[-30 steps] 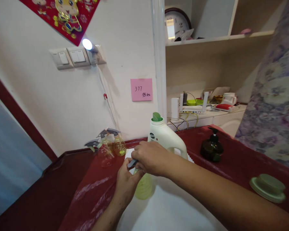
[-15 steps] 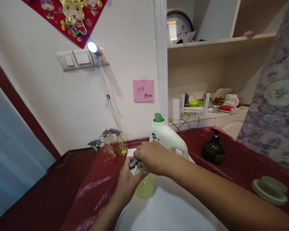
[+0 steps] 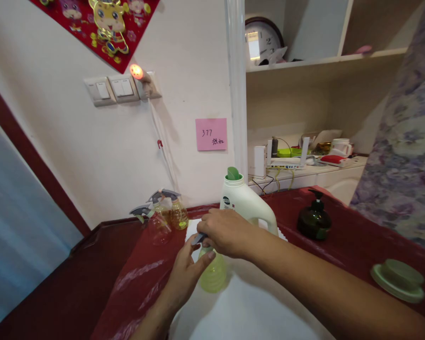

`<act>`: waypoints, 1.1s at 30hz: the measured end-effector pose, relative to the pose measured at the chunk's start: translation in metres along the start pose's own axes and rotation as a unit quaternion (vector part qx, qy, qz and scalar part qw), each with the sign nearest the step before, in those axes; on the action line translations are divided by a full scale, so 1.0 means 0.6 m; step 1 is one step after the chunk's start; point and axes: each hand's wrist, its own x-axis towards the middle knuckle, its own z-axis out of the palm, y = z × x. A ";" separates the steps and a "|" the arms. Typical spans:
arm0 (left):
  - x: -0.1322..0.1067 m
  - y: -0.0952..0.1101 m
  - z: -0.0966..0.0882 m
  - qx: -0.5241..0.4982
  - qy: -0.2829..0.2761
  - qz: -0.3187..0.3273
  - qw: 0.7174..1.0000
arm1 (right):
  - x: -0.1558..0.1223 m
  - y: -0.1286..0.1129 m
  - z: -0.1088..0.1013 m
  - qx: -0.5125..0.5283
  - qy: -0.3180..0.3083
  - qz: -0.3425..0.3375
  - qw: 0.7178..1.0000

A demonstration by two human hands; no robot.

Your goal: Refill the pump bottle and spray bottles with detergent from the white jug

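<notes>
A small yellow-green spray bottle (image 3: 213,275) stands on a white mat (image 3: 248,307) in front of me. My left hand (image 3: 187,274) is wrapped around the bottle's body from the left. My right hand (image 3: 225,231) is closed over the grey spray head (image 3: 199,238) on top of the bottle, and only the nozzle tip shows. A white detergent jug (image 3: 246,205) with a green cap stands just behind my right hand.
Three other small spray bottles (image 3: 165,217) stand at the back left on the dark red table (image 3: 92,264). A dark pump bottle (image 3: 313,219) sits to the right, a pale green lid (image 3: 398,278) at the far right. A floral curtain (image 3: 407,141) hangs on the right.
My hands have barely moved on the bottle. The left thumb now lies more along the bottle's side. The wall plug's light has turned from white to orange-red.
</notes>
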 end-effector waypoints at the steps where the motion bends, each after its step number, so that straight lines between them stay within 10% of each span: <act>1: 0.002 0.002 0.002 -0.005 0.005 0.005 1.000 | 0.000 0.000 0.000 -0.001 0.000 -0.001 1.000; 15: -0.009 -0.011 -0.010 0.029 0.010 -0.044 0.999 | -0.019 -0.004 0.014 0.008 0.078 -0.025 0.997; 22: -0.030 -0.018 -0.025 0.012 0.019 -0.048 0.999 | -0.114 -0.037 0.082 0.225 0.373 0.006 0.900; 28: -0.062 -0.034 -0.056 0.008 0.109 -0.114 0.987 | -0.138 -0.064 0.207 0.408 0.216 0.231 0.857; 33: -0.078 -0.044 -0.078 0.057 0.149 -0.144 0.977 | -0.086 -0.066 0.237 0.495 0.124 0.301 0.806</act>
